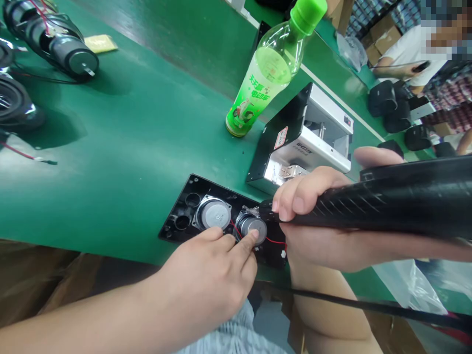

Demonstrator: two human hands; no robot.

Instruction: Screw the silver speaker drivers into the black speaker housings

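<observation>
A bottle (263,73) near the right hand (306,201) bears green Chinese lettering.

A green workbench (110,147) stretched ahead of the right hand (313,216)! Cardboard boxes (381,39) sat stacked beyond it, past the bench's far edge!

Speaker panel (201,189) on bench mat (110,162) | two drivers (213,213) in panel | bottle (258,93) behind panel | metal unit (313,132) right of bottle
</observation>
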